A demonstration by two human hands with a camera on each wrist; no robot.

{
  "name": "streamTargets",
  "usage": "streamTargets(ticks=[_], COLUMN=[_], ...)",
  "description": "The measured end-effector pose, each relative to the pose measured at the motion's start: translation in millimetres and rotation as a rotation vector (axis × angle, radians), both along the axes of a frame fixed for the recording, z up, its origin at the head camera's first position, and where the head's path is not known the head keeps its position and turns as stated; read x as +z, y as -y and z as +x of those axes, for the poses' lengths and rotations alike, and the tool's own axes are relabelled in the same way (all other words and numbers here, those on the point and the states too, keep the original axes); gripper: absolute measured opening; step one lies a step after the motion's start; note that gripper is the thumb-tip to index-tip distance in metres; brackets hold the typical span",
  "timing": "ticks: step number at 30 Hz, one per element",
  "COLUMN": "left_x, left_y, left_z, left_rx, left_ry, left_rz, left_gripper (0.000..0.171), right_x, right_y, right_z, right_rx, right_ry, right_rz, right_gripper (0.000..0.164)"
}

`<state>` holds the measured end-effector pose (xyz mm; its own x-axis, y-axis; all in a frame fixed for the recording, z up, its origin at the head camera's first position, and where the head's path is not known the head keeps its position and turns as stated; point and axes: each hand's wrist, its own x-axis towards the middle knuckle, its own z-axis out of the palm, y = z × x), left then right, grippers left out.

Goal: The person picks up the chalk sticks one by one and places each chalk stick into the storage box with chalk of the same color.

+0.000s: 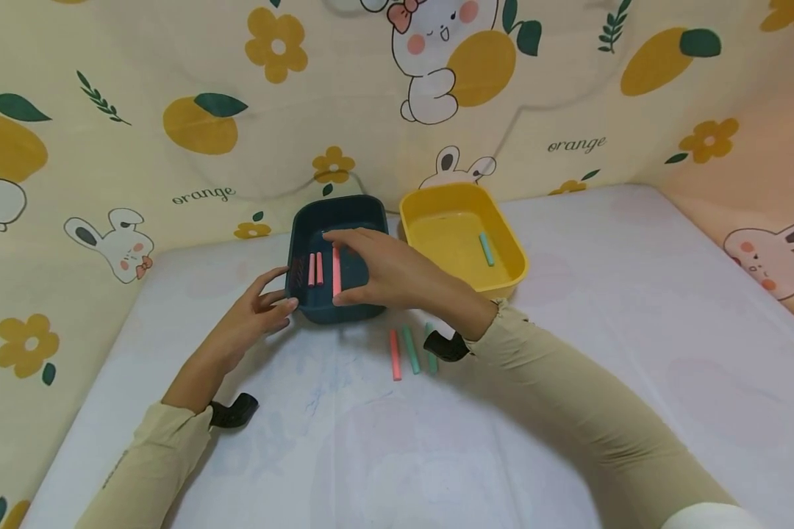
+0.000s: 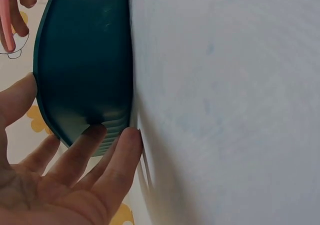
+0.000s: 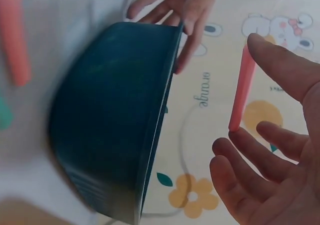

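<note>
Near the centre of the head view, the right hand (image 1: pixel 387 268) pinches a pink stick (image 1: pixel 337 270) end to end between thumb and fingertip, over the dark blue bin (image 1: pixel 324 314). To its left, the left hand (image 1: pixel 254 316), fingers spread, touches that bin's side (its thumb at the rim). Two pink sticks (image 1: pixel 320 269) lie inside. Below centre, one pink stick and two green sticks (image 1: pixel 411 350) lie on the table (image 1: pixel 370 455); right of centre, the yellow bin (image 1: pixel 437 235) holds one green stick (image 1: pixel 486 250).
</note>
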<state>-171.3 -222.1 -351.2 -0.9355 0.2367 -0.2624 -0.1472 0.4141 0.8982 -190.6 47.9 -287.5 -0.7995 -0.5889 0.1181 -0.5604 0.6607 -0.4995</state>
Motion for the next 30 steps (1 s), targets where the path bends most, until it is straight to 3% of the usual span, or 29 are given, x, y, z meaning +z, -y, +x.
streamTargets(ticks=[7, 20, 30], left_x=[1.6, 0.2, 0.5], left_y=[0, 0, 1], left_z=[1.6, -0.7, -0.5], left_rx=[-0.022, 0.005, -0.012], left_ry=[-0.010, 0.020, -0.001], left_rz=[0.022, -0.007, 0.007], left_gripper=[0.079, 0.080, 0.080], right_x=[-1.8, -21.9, -24.7], right_y=[9, 11, 18], right_z=[-6.7, -41.9, -60.4], right_rx=[-0.011, -0.053, -0.028], right_ry=[-0.006, 0.093, 0.129], right_rz=[0.000, -0.060, -0.054], right_gripper=[0.088, 0.088, 0.088])
